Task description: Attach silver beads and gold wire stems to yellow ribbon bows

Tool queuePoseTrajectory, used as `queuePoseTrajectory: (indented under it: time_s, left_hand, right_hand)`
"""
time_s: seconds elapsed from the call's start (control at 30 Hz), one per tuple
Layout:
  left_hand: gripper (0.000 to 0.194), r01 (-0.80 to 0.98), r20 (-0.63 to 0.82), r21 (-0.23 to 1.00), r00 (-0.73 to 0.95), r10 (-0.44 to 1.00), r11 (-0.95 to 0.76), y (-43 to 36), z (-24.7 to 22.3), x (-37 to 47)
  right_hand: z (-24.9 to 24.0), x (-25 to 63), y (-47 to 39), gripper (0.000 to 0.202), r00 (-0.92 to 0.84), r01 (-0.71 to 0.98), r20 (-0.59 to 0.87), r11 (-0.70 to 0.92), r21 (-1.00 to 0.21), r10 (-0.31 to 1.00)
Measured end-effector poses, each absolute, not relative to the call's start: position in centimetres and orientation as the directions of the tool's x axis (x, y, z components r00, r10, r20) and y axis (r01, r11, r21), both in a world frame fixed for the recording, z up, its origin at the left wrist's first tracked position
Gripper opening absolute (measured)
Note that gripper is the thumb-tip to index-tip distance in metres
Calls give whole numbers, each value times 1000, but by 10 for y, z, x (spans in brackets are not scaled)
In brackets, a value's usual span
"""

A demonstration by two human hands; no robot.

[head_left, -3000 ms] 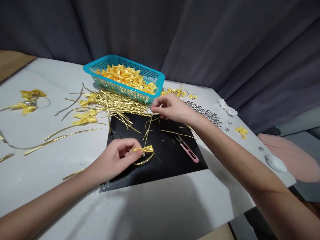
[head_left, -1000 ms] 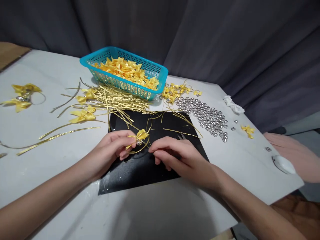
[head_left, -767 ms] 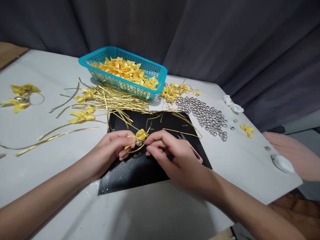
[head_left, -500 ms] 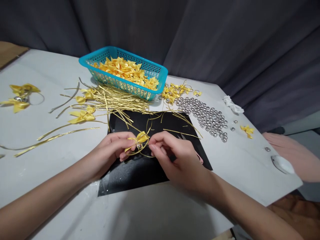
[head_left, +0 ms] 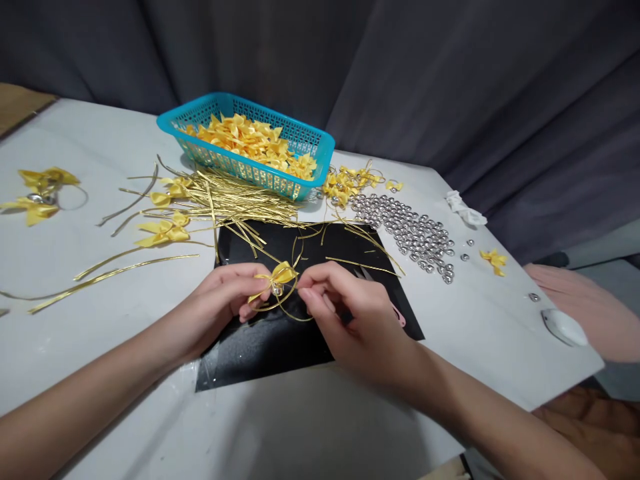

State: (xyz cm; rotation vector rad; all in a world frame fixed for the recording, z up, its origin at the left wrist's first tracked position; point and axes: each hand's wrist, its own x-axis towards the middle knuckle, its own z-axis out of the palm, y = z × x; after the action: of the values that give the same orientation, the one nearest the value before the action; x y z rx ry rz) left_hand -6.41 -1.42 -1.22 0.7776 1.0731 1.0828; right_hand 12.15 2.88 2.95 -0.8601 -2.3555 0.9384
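Note:
Over the black mat [head_left: 270, 353], my left hand [head_left: 227, 297] pinches a yellow ribbon bow [head_left: 283, 273] with a small silver bell [head_left: 277, 289] at its middle. A gold cord [head_left: 273, 308] loops below and to the right of the bow. My right hand [head_left: 345, 303] is closed beside it, with thumb and index finger pinched at the right side of the loop. What those fingertips grip looks like the thin gold cord. Scissors with a pink handle [head_left: 399, 316] lie on the mat, partly hidden behind my right hand.
A blue basket [head_left: 245, 167] of yellow bows stands at the back, with a bundle of gold cords [head_left: 240, 200] before it. Many silver bells [head_left: 415, 233] lie to the right, near a white computer mouse [head_left: 565, 328]. More bows [head_left: 165, 230] lie at left.
Hardly anything differs. The bow and its cord loop have shifted very slightly in my fingers, and both hands stay in the same place.

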Motion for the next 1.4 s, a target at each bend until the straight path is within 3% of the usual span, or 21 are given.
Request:
queuePoseTrajectory:
  time_s: [0.7, 1.07, 1.4]
  left_hand:
    - [25, -343, -278, 889, 119, 953, 302, -15, -13, -66]
    - [24, -340, -262, 894, 132, 956, 292, -14, -13, -66]
    - [25, -332, -242, 901, 153, 958, 281, -15, -13, -67]
  right_hand:
    - [28, 121, 28, 11, -685, 419, 173, 577, -701, 707]
    - [23, 120, 29, 8, -714, 360, 258, 657, -662, 651]
    - [21, 117, 27, 8, -690, 355, 245, 614, -706, 681]
